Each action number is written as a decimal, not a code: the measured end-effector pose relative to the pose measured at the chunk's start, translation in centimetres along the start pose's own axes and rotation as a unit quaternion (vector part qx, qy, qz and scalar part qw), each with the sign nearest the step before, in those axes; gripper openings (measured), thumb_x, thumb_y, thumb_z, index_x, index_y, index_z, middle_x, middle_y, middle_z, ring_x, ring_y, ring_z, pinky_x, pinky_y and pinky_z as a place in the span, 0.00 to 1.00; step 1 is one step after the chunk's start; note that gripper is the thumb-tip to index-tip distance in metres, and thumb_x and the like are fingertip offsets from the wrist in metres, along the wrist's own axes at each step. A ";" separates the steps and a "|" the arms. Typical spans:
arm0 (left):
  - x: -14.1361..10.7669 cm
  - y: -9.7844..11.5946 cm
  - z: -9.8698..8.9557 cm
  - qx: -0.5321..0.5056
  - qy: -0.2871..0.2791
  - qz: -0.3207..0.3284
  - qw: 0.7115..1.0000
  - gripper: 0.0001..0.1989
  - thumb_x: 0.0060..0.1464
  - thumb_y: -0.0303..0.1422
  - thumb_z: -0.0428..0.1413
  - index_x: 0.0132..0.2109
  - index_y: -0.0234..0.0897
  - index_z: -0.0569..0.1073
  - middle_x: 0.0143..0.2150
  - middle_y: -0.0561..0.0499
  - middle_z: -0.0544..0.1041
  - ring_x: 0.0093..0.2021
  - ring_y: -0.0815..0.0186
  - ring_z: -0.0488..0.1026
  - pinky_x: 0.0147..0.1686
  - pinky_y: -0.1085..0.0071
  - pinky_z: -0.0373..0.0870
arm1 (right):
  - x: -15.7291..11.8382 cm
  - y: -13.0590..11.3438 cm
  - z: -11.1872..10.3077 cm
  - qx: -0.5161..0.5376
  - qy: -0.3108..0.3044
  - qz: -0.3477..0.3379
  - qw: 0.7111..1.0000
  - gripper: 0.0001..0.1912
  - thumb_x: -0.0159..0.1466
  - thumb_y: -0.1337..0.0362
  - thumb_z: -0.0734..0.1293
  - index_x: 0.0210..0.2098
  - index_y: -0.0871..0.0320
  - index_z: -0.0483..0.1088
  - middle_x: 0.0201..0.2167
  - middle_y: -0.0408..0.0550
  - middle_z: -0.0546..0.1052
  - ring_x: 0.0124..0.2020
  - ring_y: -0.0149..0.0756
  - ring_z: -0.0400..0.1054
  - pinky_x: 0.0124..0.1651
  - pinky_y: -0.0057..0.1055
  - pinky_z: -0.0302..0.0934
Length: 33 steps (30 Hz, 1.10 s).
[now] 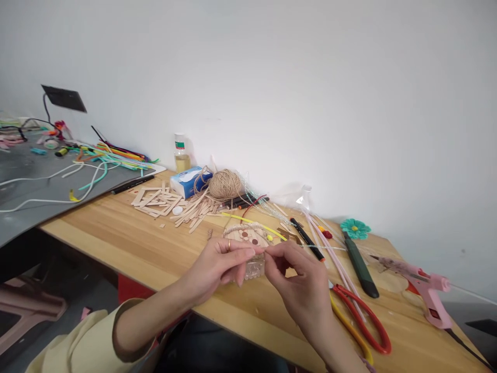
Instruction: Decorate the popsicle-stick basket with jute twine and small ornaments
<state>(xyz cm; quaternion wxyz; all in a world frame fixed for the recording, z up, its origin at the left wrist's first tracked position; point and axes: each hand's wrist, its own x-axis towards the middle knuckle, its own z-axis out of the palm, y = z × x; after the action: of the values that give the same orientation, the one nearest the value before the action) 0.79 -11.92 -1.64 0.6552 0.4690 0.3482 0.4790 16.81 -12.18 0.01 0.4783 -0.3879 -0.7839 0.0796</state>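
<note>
My left hand reaches in over the front of the wooden table, thumb and forefinger pinched together. Tip to tip with it is my right hand, also in a pinch. Whatever lies between the fingertips is too small to make out. Just behind the fingers rests a small pale wooden craft piece with brown round dots and twine along its top. A clear, bumpy piece shows below the fingertips, partly covered by both hands. Red-and-yellow-handled scissors lie beside my right wrist, their blades mostly hidden.
A pink glue gun lies at the right, near a dark green cutter and a teal flower. Behind are a black marker, a twine ball, wooden sticks, a tissue pack and a bottle.
</note>
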 end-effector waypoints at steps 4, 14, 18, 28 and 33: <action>-0.4 -0.6 0.3 0.036 0.012 0.011 0.999 0.15 0.49 0.40 0.60 0.40 0.34 0.80 0.13 0.55 0.68 0.13 0.76 0.51 0.15 0.77 0.45 | -0.1 -0.1 0.2 -0.024 0.014 0.015 1.000 0.09 0.56 0.73 0.61 0.22 0.58 0.67 0.17 0.39 0.67 0.18 0.26 0.60 0.21 0.23 0.56; -1.5 -1.0 1.3 0.217 0.114 0.220 0.944 0.09 0.49 0.29 0.59 0.38 0.43 0.81 0.17 0.53 0.76 0.19 0.69 0.69 0.27 0.72 0.65 | -0.2 0.8 -1.1 -0.072 0.076 0.024 0.994 0.07 0.56 0.72 0.62 0.24 0.56 0.66 0.17 0.38 0.65 0.17 0.27 0.58 0.21 0.24 0.53; -1.2 -0.5 1.4 0.069 0.049 0.053 0.995 0.10 0.48 0.39 0.61 0.34 0.37 0.82 0.12 0.55 0.70 0.12 0.75 0.53 0.15 0.77 0.49 | -0.4 0.9 -2.2 -0.046 0.043 -0.009 0.998 0.09 0.61 0.71 0.59 0.24 0.55 0.61 0.19 0.38 0.64 0.19 0.27 0.58 0.22 0.23 0.55; -1.1 -0.6 2.3 -0.053 -0.019 -0.011 0.998 0.19 0.43 0.47 0.63 0.25 0.33 0.74 0.10 0.56 0.67 0.11 0.77 0.49 0.13 0.77 0.40 | -1.1 -0.5 -2.1 0.038 -0.017 -0.066 0.997 0.08 0.62 0.72 0.64 0.40 0.55 0.71 0.33 0.47 0.76 0.34 0.33 0.72 0.36 0.27 0.68; -1.0 -0.8 2.4 -0.029 0.002 0.007 1.000 0.20 0.43 0.48 0.63 0.24 0.34 0.73 0.11 0.56 0.68 0.12 0.77 0.51 0.14 0.77 0.42 | -1.2 -1.0 -2.1 0.053 -0.012 -0.075 0.996 0.09 0.62 0.73 0.65 0.38 0.55 0.72 0.31 0.46 0.76 0.32 0.32 0.73 0.34 0.25 0.69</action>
<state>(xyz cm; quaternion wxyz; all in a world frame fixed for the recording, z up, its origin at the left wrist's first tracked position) 2.90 -13.63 -1.67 0.6646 0.4513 0.3323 0.4941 18.28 -14.21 0.78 0.4932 -0.3008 -0.8113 0.0901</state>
